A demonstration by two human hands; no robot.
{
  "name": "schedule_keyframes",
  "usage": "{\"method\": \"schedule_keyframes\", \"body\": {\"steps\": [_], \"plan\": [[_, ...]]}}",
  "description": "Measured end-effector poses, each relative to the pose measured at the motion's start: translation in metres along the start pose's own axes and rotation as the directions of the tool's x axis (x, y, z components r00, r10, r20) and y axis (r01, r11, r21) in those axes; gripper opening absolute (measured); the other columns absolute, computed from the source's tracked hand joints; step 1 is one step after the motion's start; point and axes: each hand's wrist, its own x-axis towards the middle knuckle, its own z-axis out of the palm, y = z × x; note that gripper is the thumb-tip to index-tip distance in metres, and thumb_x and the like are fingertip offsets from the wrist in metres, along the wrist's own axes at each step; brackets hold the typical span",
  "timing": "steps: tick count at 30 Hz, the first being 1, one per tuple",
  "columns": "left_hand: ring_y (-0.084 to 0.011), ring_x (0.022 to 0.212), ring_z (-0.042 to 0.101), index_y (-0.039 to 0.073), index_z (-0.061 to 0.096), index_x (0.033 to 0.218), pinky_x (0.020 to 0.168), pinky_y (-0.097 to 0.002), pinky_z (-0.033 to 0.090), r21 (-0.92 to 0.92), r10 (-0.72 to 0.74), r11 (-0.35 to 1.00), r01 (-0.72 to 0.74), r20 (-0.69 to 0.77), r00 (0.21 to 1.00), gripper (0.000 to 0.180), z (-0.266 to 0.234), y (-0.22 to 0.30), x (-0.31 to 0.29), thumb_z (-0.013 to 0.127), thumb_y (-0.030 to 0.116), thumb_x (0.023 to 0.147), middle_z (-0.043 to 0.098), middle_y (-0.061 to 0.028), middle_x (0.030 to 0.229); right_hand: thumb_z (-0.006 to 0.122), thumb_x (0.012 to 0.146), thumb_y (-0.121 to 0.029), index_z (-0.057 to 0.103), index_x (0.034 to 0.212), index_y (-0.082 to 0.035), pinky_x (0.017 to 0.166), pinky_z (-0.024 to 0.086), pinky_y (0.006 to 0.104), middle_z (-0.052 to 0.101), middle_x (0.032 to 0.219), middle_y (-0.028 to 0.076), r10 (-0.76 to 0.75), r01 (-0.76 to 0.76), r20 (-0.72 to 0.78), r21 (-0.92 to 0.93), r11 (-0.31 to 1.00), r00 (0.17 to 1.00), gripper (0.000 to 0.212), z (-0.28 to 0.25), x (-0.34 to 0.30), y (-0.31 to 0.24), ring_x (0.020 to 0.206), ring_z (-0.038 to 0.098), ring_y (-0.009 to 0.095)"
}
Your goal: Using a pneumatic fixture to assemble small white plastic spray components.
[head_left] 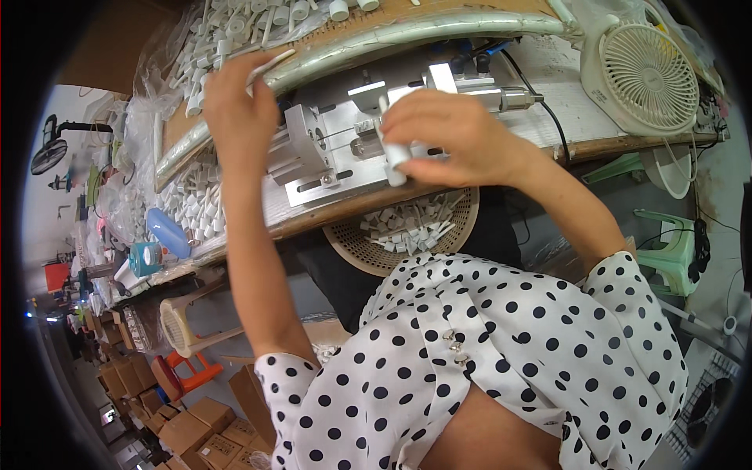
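Note:
My right hand [462, 137] is closed on a white plastic piece with a cylindrical head [396, 160], its thin stem pointing up. It holds the piece over a silver metal fixture [341, 129] on the bench. Up and to the left, my left hand [239, 110] is closed round a second white plastic piece [272, 64]. Only the slim end of that one shows past the fingers; the rest is hidden. Below the fixture, a beige basket [338, 241] holds several similar white pieces [411, 227].
White pieces [262, 23] are heaped at the back, behind a plastic-wrapped curved rail [352, 48]. More pieces [200, 205] lie at the bench's left, by a blue oval object [168, 233]. A white fan [646, 78] stands at right; a black cable [548, 106] runs near the fixture.

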Motion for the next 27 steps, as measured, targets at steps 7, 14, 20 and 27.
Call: {"method": "schedule_keyframes", "body": {"steps": [7, 14, 20, 27], "plan": [[-0.0309, 0.083, 0.056, 0.004, 0.061, 0.093, 0.076, -0.0384, 0.044, 0.100, -0.194, 0.981, 0.166, 0.443, 0.875, 0.023, 0.006, -0.066, 0.018, 0.061, 0.007, 0.070, 0.062, -0.0153, 0.085, 0.066, 0.064, -0.014, 0.054, 0.069, -0.004, 0.070, 0.045, 0.0339, 0.055, 0.075, 0.007, -0.120, 0.197, 0.264, -0.288, 0.937, 0.957, 0.017, 0.025, -0.004, 0.010, 0.075, 0.055, 0.023], [-0.0134, 0.066, 0.053, 0.002, 0.060, 0.089, 0.058, -0.0245, 0.043, -0.416, -0.418, 0.810, 0.413, 0.085, 0.905, 0.016, -0.017, 0.015, -0.039, 0.059, 0.002, 0.073, 0.056, -0.0059, 0.075, 0.069, 0.066, -0.022, 0.059, 0.084, -0.006, 0.069, 0.046, 0.0382, 0.058, 0.081, 0.009, 0.113, -0.061, 0.466, -0.125, 0.990, 0.878, 0.026, 0.009, 0.021, 0.011, 0.080, 0.057, 0.027], [-0.0184, 0.079, 0.058, 0.002, 0.062, 0.089, 0.053, -0.0231, 0.049, -0.424, -0.373, 0.821, 0.382, 0.108, 0.922, 0.017, -0.011, 0.105, -0.085, 0.065, 0.002, 0.073, 0.053, -0.0109, 0.100, 0.059, 0.069, -0.015, 0.062, 0.077, -0.002, 0.069, 0.045, 0.0406, 0.059, 0.081, 0.016, -0.075, 0.088, 0.046, -0.440, 0.894, 0.996, 0.015, 0.009, 0.106, 0.082, 0.078, 0.056, 0.033], [-0.0279, 0.086, 0.059, -0.001, 0.060, 0.090, 0.072, -0.0329, 0.048, -0.288, -0.202, 0.928, 0.237, 0.146, 0.968, 0.019, 0.027, 0.115, -0.084, 0.064, 0.003, 0.072, 0.058, -0.0148, 0.102, 0.060, 0.068, -0.013, 0.062, 0.078, -0.001, 0.071, 0.045, 0.0411, 0.059, 0.084, 0.017, 0.115, -0.029, 0.085, -0.665, 0.746, 0.990, 0.016, 0.010, 0.113, 0.097, 0.081, 0.056, 0.034]]}}
